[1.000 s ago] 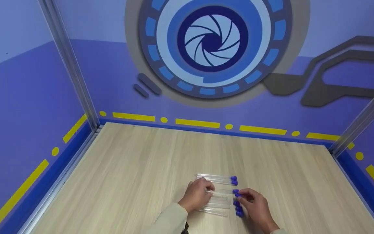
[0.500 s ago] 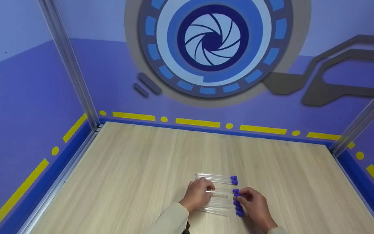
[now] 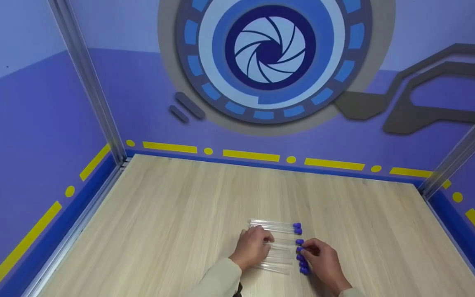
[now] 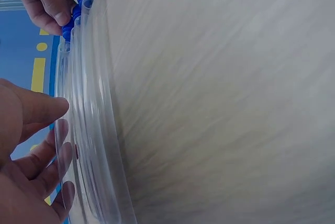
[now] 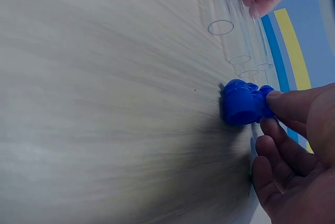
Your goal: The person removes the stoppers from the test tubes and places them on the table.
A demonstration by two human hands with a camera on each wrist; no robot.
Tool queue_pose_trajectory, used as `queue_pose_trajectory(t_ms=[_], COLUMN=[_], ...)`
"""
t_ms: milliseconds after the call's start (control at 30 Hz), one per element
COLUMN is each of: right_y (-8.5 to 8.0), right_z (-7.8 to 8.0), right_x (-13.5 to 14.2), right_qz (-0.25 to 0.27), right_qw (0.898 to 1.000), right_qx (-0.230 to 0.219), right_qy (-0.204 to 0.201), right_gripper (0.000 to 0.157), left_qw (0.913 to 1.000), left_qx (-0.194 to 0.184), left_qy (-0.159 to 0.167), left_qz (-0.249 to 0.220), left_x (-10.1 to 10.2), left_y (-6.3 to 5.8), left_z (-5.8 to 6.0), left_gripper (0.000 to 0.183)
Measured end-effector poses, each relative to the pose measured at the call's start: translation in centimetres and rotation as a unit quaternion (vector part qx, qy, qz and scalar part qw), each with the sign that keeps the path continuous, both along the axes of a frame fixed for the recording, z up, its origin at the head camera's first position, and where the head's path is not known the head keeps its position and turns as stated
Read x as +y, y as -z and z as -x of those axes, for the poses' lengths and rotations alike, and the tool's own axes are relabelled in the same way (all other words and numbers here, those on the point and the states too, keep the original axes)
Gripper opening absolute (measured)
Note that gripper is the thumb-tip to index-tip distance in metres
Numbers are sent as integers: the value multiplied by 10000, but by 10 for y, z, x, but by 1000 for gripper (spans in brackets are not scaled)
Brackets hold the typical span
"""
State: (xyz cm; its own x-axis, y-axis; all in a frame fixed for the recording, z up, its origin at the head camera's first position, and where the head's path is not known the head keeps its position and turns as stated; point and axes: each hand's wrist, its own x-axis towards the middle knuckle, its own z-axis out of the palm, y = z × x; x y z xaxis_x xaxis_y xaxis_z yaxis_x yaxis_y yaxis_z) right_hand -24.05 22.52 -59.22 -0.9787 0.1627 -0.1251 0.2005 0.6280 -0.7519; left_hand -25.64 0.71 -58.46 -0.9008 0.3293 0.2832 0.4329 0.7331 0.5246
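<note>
Fingers (image 4: 39,164) of the left hand (image 3: 250,248), with the thumb opposite, hold a slim clear tube (image 4: 63,77) in a narrow grip, part way down from its mouth. At the mouth end, the right hand (image 3: 323,260) pinches a blue cap (image 4: 67,30) between thumb and forefinger, its other fingers bent and holding nothing.

What matters in space is one line: the tube's long axis runs crosswise in front of the person, mouth toward the right hand, and the cap is at that mouth, roughly in line with it. The left hand is nearer the tube's body, the right nearer its mouth. Whether the cap is seated or merely against the rim I cannot tell; the fingers cover too much of the join.

On the person's side of the held tube lie several uncapped tubes (image 3: 276,260), roughly parallel with it, mouths also to the right. Just off those mouths is a short line of loose caps (image 3: 303,264). Beyond the held tube, one capped tube (image 3: 285,241) lies close by, and past it a pair of capped tubes (image 3: 274,225) side by side. Under everything is a wood-grain tabletop (image 3: 179,206), with a printed wall (image 3: 146,103) behind.
</note>
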Motion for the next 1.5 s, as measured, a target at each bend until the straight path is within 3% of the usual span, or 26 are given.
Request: queue_pose_trajectory(t_ms=[300, 700, 1167, 1500], right_y=[1, 0, -2, -3], right_z=[1, 0, 3, 7], right_x=[-2, -1, -1, 0], right_qz=[-37, -73, -115, -170], right_qw=[10000, 9998, 9997, 9995], right_qx=[-25, 153, 192, 279], right_qy=[10, 35, 127, -43], right_gripper=[12, 10, 15, 23], left_qw=[9998, 9993, 9996, 9976], left_qx=[59, 243, -68, 286], left_qy=[-84, -82, -236, -259], left_qz=[190, 289, 146, 578], left_x=[3, 3, 0, -7], left_y=[3, -1, -3, -9], left_z=[2, 1, 9, 16], left_gripper=[10, 12, 13, 12])
